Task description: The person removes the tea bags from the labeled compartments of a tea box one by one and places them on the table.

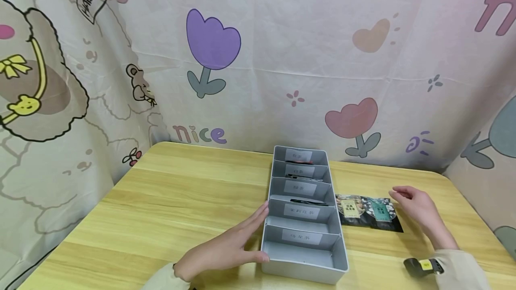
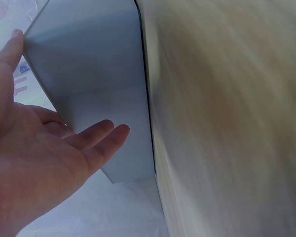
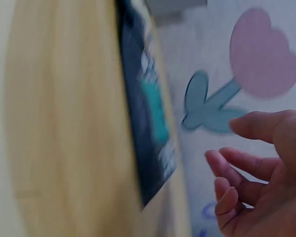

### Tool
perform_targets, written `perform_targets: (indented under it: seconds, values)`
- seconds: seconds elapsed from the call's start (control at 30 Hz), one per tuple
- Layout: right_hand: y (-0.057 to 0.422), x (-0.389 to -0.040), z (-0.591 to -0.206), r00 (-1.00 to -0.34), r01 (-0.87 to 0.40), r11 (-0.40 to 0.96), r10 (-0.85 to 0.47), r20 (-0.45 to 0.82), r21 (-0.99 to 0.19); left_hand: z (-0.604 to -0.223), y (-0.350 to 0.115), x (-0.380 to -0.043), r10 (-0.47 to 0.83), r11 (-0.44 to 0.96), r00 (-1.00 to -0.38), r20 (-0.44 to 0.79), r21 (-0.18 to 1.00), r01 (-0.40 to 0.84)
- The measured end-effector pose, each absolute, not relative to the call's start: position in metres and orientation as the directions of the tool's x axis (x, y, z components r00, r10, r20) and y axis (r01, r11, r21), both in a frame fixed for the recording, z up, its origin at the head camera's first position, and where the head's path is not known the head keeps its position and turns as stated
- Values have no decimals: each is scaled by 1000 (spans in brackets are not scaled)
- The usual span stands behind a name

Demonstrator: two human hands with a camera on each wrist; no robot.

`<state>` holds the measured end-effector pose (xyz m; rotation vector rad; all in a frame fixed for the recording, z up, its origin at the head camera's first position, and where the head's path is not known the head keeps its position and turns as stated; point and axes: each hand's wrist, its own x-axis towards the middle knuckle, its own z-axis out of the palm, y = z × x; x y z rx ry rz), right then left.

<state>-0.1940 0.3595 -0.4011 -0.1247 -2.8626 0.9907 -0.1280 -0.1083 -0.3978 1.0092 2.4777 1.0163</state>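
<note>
A grey divided storage box (image 1: 305, 274) stands lengthwise on the table, a white label on each compartment. My left hand (image 1: 223, 250) rests against its near left side, fingers stretched along the wall and thumb at the near corner. In the left wrist view those fingers lie against the box's smooth outer wall (image 2: 98, 64). To the right of the box lie two dark tea sachets side by side, one with a yellow label (image 1: 350, 209), the other with a teal label (image 1: 383, 211). Just beyond the teal one's right end my right hand (image 1: 419, 207) hovers, fingers loosely bent and holding nothing.
Thin sachets stand in the three far compartments, among them a dark one (image 1: 309, 202); the two near compartments show bare floors. A wooden table (image 1: 193, 191) carries everything. Behind it hangs a printed curtain (image 1: 282, 57). A black strap device (image 1: 421, 266) sits at the right wrist.
</note>
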Motion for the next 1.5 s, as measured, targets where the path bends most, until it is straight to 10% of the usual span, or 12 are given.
perform_targets:
  seconds: [0.53,1.17,1.5]
  values:
    - [248,-166,-365,-915,-376,665,-154,373,-645,-397,-108,-127,699,504,-715,12,700,505]
    - [213,-175,-374,-813,-580,686,-461,355,-439,-397,-109,-127,699,504,-715,13,700,505]
    - [212,-178,-377,-863,-504,670,-365,349,-544,-397,-109,-127,700,504,-714,9,702,503]
